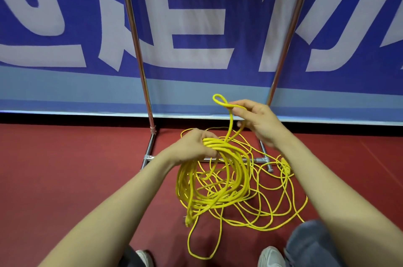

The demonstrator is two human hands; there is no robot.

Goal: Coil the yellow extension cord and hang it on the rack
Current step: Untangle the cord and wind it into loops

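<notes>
Left hand (pixel 192 144) clasps coiled yellow extension cord (pixel 218 188); right hand (pixel 259 120) pinches next loop. Match loop size, avoid twist.

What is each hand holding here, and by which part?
Left hand grips the coiled cord at the coil's top; right hand pinches a loose strand beside a small loop.

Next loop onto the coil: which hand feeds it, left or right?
Right, probably. The right hand pinches a raised loop of the yellow extension cord, and the loose slack lies on the floor on its side. The left hand is occupied gripping the gathered coil.
</notes>
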